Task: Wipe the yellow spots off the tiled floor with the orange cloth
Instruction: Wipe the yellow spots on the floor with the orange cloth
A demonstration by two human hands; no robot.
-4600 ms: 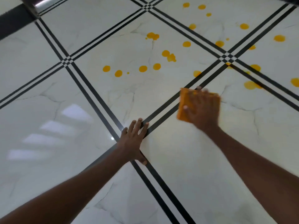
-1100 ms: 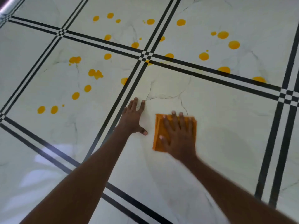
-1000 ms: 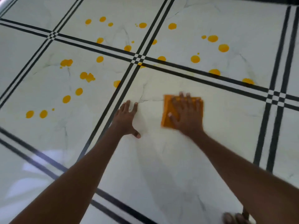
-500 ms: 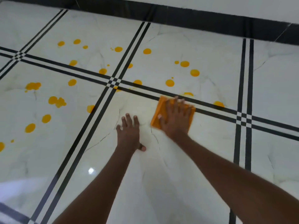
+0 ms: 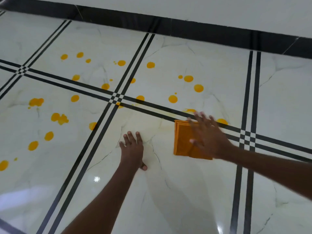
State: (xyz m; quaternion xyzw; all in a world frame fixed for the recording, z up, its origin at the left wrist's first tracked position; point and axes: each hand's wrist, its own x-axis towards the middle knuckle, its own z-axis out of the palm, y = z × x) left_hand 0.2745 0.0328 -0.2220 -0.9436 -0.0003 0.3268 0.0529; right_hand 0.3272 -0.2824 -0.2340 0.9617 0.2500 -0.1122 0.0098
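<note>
Many yellow spots [image 5: 172, 98] remain across the upper left and centre of the frame, and we see the orange cloth [image 5: 183, 141] lying folded and flat on the tiled floor [image 5: 185, 191] just right of centre, its upper edge against a pair of black lines [image 5: 152, 105] that runs across the frame. Our right hand [image 5: 208, 137] presses down on the cloth with fingers spread and palm flat, so its grip is released rather than clenched around the fabric; the hand is motion-blurred. A smeared spot [image 5: 190, 110] lies just above the fingertips, and another spot [image 5: 222, 121] sits just right of them on the lines. Our left hand [image 5: 132, 149] lies flat and open on the bare tile left of the cloth, apart from it, grasping nothing. Faint yellowish streaks mark the tile between the two hands. Along the top of the frame runs a dark skirting band [image 5: 194, 29] below a pale wall [image 5: 202, 7].
</note>
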